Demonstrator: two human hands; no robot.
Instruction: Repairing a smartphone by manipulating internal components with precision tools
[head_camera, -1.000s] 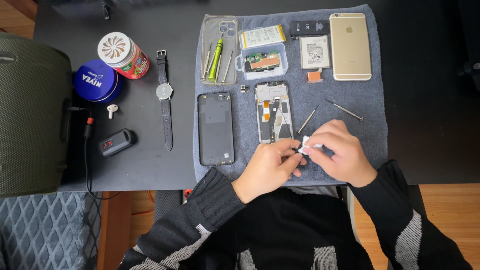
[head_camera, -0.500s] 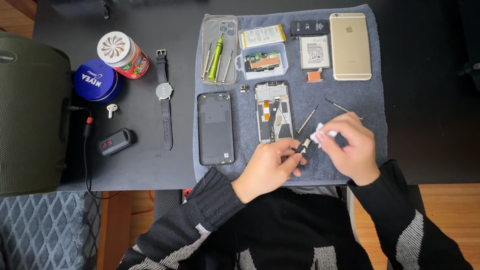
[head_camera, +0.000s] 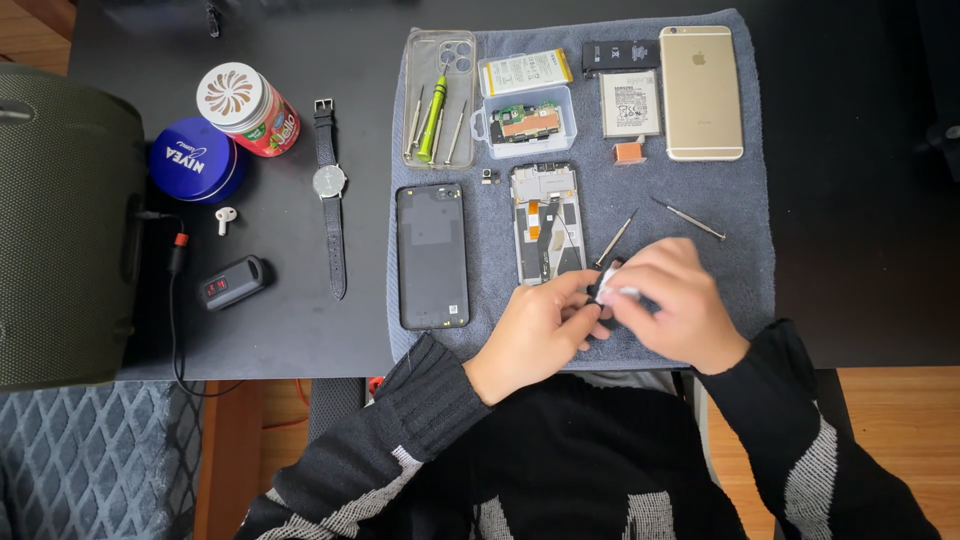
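Grey towel (head_camera: 740, 270): phone frame (head_camera: 545, 225) w/ back cover (head_camera: 432, 255) off; your left hand (head_camera: 535, 335) & right hand (head_camera: 675, 305) pinch small white part (head_camera: 610, 292), reassembly pending.

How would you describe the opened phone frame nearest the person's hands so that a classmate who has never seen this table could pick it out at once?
Start at the grey towel spread on the black table. In its middle, just above the left hand and right hand, lies the opened phone frame. Unlike the plain black back cover to its left and the closed gold phone at the upper right, it shows bare internal parts and an orange strip.
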